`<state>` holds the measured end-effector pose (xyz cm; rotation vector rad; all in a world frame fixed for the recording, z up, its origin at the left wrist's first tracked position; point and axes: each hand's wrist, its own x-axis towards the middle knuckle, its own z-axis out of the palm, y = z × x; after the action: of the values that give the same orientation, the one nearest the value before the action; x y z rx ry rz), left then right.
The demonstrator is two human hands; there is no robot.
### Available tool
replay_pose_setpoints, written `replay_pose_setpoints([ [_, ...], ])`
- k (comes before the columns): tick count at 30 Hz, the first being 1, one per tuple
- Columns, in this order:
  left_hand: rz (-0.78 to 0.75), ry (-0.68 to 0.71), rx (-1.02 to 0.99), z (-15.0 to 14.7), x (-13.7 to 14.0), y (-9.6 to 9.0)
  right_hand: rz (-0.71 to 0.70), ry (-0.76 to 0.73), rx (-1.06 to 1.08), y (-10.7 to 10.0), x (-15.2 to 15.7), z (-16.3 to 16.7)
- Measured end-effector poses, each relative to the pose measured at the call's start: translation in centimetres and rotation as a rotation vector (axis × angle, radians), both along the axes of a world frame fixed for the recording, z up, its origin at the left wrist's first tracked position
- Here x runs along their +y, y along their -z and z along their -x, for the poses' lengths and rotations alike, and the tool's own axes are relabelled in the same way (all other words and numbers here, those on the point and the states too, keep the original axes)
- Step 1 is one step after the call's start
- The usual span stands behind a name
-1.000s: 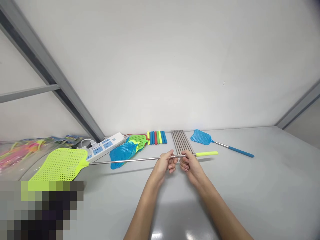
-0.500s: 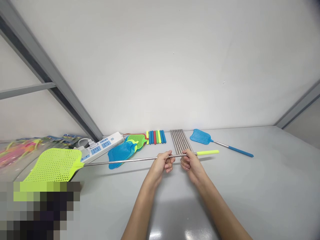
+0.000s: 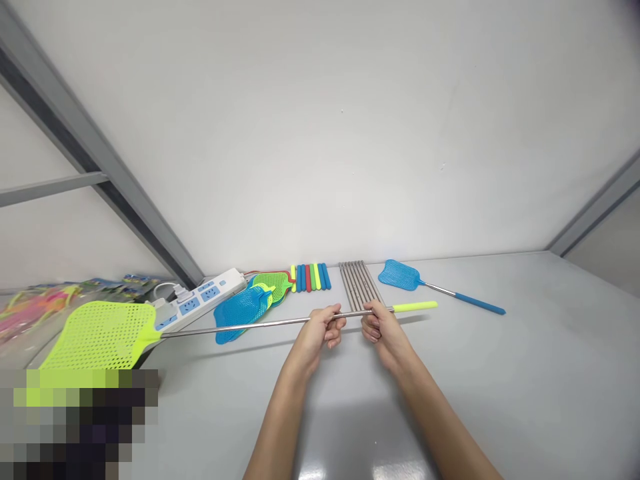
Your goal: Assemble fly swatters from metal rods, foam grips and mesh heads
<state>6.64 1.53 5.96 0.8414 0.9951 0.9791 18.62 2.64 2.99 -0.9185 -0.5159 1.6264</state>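
Seemingly, one blue swatter point(image 3: 440, 289) done, loose parts remaining

Beyond the right hand point(image 3: 383, 327), off to its right, the blue swatter lies fully joined. The yellow swatter point(image 3: 280, 323) spans both hands and looks joined too: the left hand point(image 3: 323, 330) pinches its rod between thumb and fingers, the right pinches it just beside the grip, and its head sits well left of the left hand. Unjoined, I judge, are the loose heads point(image 3: 241, 312) beyond that hand's left, coloured grips point(image 3: 309, 277) straight past it, and bare rods point(image 3: 361, 285) just beyond the gap between hands.
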Motion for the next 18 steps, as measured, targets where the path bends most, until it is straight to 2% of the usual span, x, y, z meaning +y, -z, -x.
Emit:
replay_pose_setpoints([
  [18, -0.016, -0.001, 0.047, 0.72, -0.12, -0.59, -0.004, -0.002, 0.009, 0.05, 0.37, -1.00],
])
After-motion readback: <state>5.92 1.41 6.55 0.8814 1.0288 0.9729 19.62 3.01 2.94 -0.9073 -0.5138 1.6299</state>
